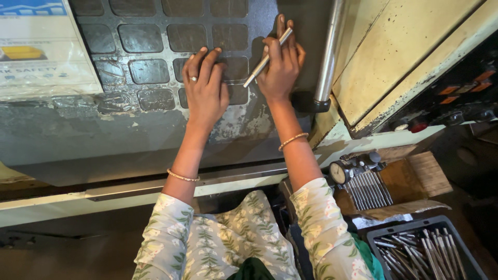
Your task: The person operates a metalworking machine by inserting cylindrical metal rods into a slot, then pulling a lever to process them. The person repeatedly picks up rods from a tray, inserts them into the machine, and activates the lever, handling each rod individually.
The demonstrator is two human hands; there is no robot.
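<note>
Steel is what I deal with here, bare and bright. Nearest me, low at the right, a dark plastic bin (377, 239) holds a heap of thin metal rods (415, 251), and just beyond it a wooden block (415, 176) carries a neat row of the same rods (369, 189) beside a dial gauge (340, 172). Further out, both my hands are up against the grey gridded panel (145, 52) of the machine. My left hand (205, 85) lies flat on it, fingers spread, holding nothing. My right hand (282, 65) has its grip closed around one metal rod (267, 57), held like a pen, the fingers pinching near the upper end while the lower end slants down-left toward the panel, between my two hands. I judge the rod stiff, light and smooth, likely a bit slippery if oily, so a pinch well up the shaft with the thumb bracing suits it; it will not bend or break. Just right of my hand stands a polished steel column (328, 52), and past that the cream-painted machine housing (399, 46).
</note>
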